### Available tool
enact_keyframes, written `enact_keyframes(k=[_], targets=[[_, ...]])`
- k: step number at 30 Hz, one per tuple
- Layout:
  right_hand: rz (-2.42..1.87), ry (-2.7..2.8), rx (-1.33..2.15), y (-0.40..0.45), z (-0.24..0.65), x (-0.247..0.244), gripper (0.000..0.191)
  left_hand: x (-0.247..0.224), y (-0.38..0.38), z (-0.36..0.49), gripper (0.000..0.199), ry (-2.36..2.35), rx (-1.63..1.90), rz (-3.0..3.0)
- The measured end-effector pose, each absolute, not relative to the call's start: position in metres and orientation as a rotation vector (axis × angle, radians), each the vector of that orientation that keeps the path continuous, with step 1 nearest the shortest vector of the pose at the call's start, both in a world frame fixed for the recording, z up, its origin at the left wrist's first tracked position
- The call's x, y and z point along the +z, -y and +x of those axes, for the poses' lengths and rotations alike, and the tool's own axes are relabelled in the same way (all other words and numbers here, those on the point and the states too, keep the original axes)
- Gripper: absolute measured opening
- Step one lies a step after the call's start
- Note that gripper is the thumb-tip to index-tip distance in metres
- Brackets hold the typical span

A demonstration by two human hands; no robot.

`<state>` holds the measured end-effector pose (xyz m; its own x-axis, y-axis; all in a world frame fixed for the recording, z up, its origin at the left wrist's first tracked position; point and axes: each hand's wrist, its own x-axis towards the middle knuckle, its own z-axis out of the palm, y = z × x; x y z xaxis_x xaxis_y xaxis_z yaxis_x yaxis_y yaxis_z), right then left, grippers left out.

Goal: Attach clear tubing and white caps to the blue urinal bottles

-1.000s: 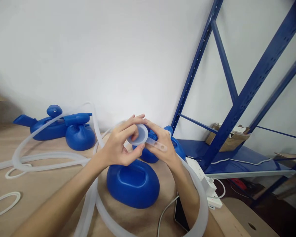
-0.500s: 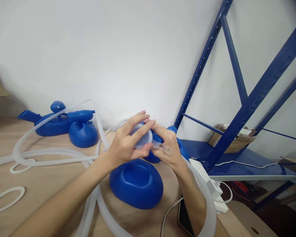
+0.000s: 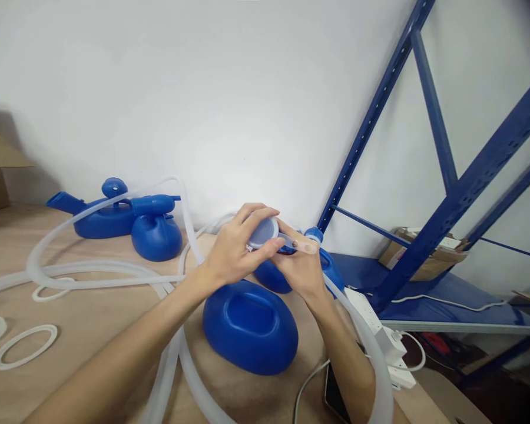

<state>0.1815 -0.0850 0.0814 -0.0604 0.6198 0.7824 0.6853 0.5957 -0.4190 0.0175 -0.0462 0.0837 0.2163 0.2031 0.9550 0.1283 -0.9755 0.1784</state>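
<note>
Both hands clamped on one clear cap, now tilted flatter than before.
Left hand (image 3: pixel 232 256) and right hand (image 3: pixel 301 268) pinch the cap (image 3: pixel 263 232); four blue jugs (image 3: pixel 249 325) lie beneath and behind; two white rings (image 3: pixel 24 346) lie left.

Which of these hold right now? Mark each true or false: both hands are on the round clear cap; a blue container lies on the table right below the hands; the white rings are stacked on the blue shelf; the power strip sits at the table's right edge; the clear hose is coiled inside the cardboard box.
1. Both hands are on the round clear cap. True: the left hand and right hand pinch the cap between them.
2. A blue container lies below the hands. True: the blue container rests on the table.
3. White rings are stacked on the shelf. False: the white rings lie flat on the table, at left.
4. The power strip sits at the table's right edge. True: power strip.
5. The hose is coiled in the box. False: the hose loops across the table.
</note>
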Motion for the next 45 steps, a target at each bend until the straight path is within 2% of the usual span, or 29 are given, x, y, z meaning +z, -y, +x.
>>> enact_keyframes(k=[2, 5, 7, 12, 18, 22, 27, 30, 33, 38, 42, 43, 45], targets=[[-1.076, 1.703, -0.061, 0.086, 0.181, 0.082, 0.051, 0.094, 0.049, 0.009, 0.040, -0.334, 1.747, 2.325], [-1.053, 1.704, -0.099, 0.086, 0.180, 0.082, 0.057, 0.097, 0.043, -0.003, 0.075, -0.395, 1.552, 2.174], [-1.027, 1.724, -0.105, 0.086, 0.180, 0.083, 0.060, 0.094, 0.033, -0.009, 0.088, -0.337, 1.357, 2.074], [-0.994, 1.848, -0.047, 0.087, 0.182, 0.085, 0.061, 0.087, 0.021, -0.014, 0.077, -0.253, 0.974, 1.830], [-0.845, 1.881, 0.248, 0.082, 0.194, 0.082, 0.083, 0.097, 0.029, -0.016, 0.070, -0.258, 0.993, 1.554], [-0.636, 1.810, 0.490, 0.080, 0.199, 0.081, 0.061, 0.101, 0.025, -0.027, 0.070, -0.289, 1.046, 1.447], [-0.683, 1.814, 0.398, 0.083, 0.197, 0.088, 0.045, 0.105, 0.025, -0.036, 0.075, -0.304, 0.943, 1.544], [-0.634, 1.821, 0.524, 0.081, 0.199, 0.087, 0.039, 0.109, 0.027, -0.038, 0.072, -0.374, 0.953, 1.574], [-0.630, 1.734, 0.709, 0.078, 0.201, 0.083, 0.044, 0.112, 0.030, -0.040, 0.069, -0.462, 0.978, 1.620], [-0.744, 1.656, 0.739, 0.078, 0.195, 0.084, 0.049, 0.119, 0.039, -0.045, 0.081, -0.507, 1.070, 1.729], [-0.717, 1.692, 0.772, 0.081, 0.191, 0.085, 0.063, 0.126, 0.058, -0.041, 0.057, -0.648, 1.046, 1.931], [-0.708, 1.697, 0.776, 0.081, 0.191, 0.086, 0.067, 0.127, 0.063, -0.038, 0.056, -0.739, 1.059, 2.013], [-0.706, 1.708, 0.776, 0.083, 0.191, 0.086, 0.071, 0.126, 0.070, -0.031, 0.065, -0.921, 1.138, 2.184]])
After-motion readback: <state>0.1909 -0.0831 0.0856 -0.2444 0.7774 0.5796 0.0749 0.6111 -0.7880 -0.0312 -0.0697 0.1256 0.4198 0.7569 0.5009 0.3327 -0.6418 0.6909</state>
